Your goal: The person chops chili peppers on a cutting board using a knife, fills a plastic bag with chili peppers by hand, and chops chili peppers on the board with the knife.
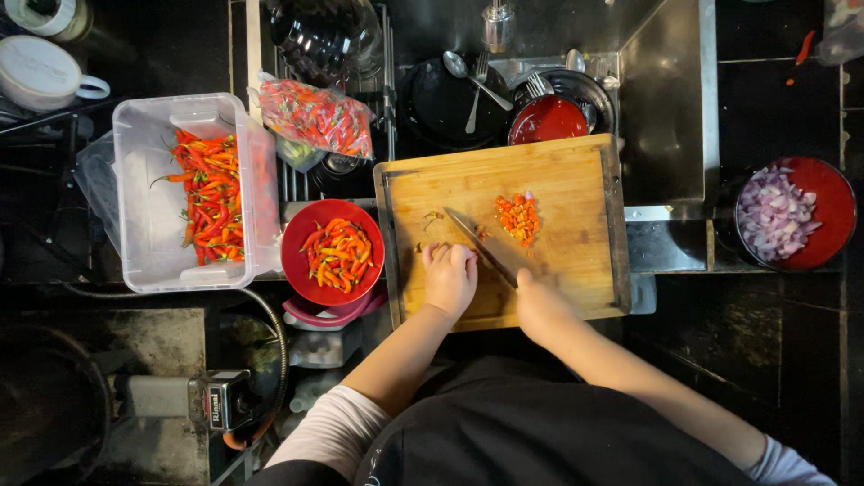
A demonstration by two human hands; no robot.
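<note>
On board's near edge [504, 317]: hands (knife [481, 247] between).

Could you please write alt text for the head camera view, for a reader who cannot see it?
Seen from above, a person's right hand holds a knife on a wooden cutting board beside a pile of chopped chillies, the left hand resting curled on the board. Left are a red bowl and clear tub of whole chillies; right, a bowl of chopped shallots.
</note>
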